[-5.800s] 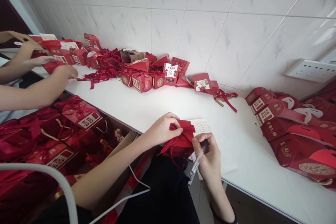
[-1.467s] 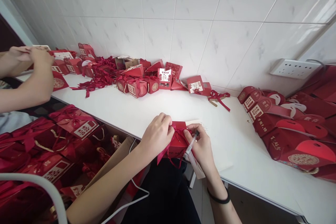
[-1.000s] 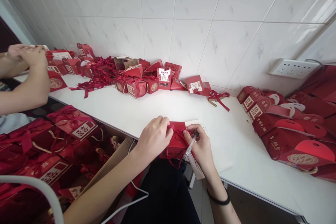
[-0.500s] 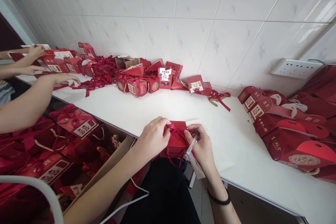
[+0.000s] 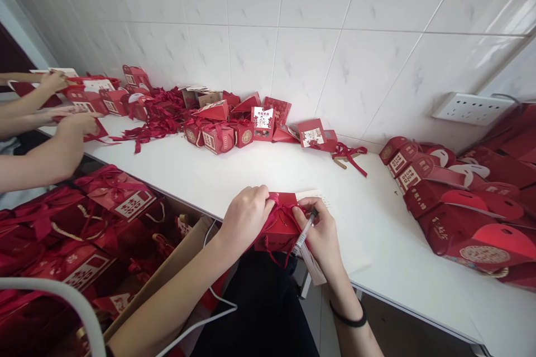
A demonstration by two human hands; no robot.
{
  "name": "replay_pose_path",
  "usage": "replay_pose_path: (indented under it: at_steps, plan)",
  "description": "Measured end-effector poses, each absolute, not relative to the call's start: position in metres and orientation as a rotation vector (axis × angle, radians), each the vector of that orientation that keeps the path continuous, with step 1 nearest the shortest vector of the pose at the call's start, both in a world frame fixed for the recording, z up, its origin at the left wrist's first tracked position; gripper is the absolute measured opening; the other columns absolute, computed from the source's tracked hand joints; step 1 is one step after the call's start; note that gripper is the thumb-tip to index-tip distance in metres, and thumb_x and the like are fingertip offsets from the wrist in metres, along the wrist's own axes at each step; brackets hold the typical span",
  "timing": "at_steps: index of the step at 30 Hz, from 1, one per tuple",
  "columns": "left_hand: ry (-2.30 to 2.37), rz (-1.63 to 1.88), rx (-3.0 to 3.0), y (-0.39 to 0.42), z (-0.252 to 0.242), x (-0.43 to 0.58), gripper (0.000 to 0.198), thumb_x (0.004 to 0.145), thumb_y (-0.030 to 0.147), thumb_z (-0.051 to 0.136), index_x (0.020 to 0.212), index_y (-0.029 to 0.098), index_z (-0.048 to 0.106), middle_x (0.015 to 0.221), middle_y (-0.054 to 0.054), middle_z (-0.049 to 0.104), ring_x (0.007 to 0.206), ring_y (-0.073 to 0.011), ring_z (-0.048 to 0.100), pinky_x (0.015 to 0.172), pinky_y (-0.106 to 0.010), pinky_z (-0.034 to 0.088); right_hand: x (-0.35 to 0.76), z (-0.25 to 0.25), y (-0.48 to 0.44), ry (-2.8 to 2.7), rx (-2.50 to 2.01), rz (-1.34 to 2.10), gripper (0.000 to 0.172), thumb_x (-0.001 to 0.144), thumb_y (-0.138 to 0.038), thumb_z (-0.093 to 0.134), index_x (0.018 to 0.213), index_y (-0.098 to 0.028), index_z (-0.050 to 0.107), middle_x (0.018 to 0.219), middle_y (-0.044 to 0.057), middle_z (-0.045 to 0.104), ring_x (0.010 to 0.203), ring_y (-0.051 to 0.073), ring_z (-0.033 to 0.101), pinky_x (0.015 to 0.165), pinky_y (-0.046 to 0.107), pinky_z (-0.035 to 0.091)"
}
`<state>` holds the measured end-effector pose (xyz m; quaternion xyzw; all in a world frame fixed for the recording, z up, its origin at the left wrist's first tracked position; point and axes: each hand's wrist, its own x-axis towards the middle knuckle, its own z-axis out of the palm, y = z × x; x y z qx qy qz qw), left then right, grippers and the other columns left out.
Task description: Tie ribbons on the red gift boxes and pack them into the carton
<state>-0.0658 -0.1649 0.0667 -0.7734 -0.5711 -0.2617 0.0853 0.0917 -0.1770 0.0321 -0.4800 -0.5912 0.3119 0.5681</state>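
Observation:
A small red gift box (image 5: 281,232) with a cord handle sits at the front edge of the white counter, between my two hands. Across its top lies a red ribbon (image 5: 281,211) tied in a bow. My left hand (image 5: 248,216) pinches the ribbon at the box's left side. On the right, the thumb and fingers of my right hand (image 5: 320,228) close on the ribbon's other side. A clear pen (image 5: 304,232) with a dark end is tucked in that same hand. Under it a sheet of paper (image 5: 320,196) with writing lies on the counter.
Red boxes (image 5: 218,138) and heaped ribbons (image 5: 159,117) line the wall. More boxes (image 5: 469,240) crowd the right end below a power strip (image 5: 473,109). A carton of finished-looking boxes (image 5: 134,203) stands lower left. Another person's hands (image 5: 79,122) work at far left.
My left hand has shifted slightly left and down, with ribbon now drawn along under it. My right hand stays put. A co-worker's hand at far left has moved back leftward onto a red item.

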Motion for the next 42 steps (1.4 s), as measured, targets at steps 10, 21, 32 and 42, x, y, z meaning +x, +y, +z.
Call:
replay_pose_path:
  at_steps: [10, 21, 32, 42]
  plan:
    - [-1.886, -0.711, -2.453, -0.171, 0.074, -0.07, 0.017, 0.084, 0.023, 0.047, 0.071, 0.018, 0.055, 0.061, -0.001, 0.061, 0.055, -0.0156, 0.057, 0.053, -0.025, 0.037, 0.092, 0.033, -0.176, -1.379, -1.137, 0.768, 0.02, 0.08, -0.04, 0.06, 0.084, -0.02, 0.056, 0.08, 0.003, 0.059, 0.071, 0.019, 0.054, 0.064, 0.03, 0.043]
    - [-2.079, -0.618, -2.462, -0.171, 0.079, -0.07, 0.024, 0.085, 0.024, 0.039, 0.067, 0.019, 0.054, 0.059, -0.003, 0.06, 0.054, -0.0181, 0.056, 0.053, -0.027, 0.035, 0.096, 0.035, -0.173, -1.361, -1.097, 0.866, 0.021, 0.079, -0.039, 0.06, 0.084, -0.019, 0.055, 0.074, 0.001, 0.056, 0.065, 0.016, 0.051, 0.057, 0.027, 0.041]
    - [-2.227, -1.053, -2.679, -0.163, 0.077, -0.078, 0.038, 0.085, 0.043, 0.038, 0.055, 0.02, 0.032, 0.049, 0.005, 0.036, 0.047, -0.0112, 0.035, 0.05, -0.024, 0.027, 0.1, 0.04, -0.171, -1.317, -1.097, 1.002, 0.029, 0.076, -0.045, 0.065, 0.086, -0.019, 0.056, 0.067, -0.002, 0.048, 0.06, 0.014, 0.043, 0.057, 0.025, 0.037]
    - [-2.146, -1.492, -2.756, -0.165, 0.058, -0.081, 0.038, 0.089, 0.045, 0.037, 0.061, 0.02, 0.031, 0.057, 0.006, 0.03, 0.052, -0.0092, 0.031, 0.052, -0.023, 0.028, 0.1, 0.037, -0.171, -1.182, -1.043, 1.111, 0.021, 0.076, -0.035, 0.067, 0.082, -0.02, 0.054, 0.066, -0.004, 0.045, 0.06, 0.011, 0.04, 0.058, 0.023, 0.035]
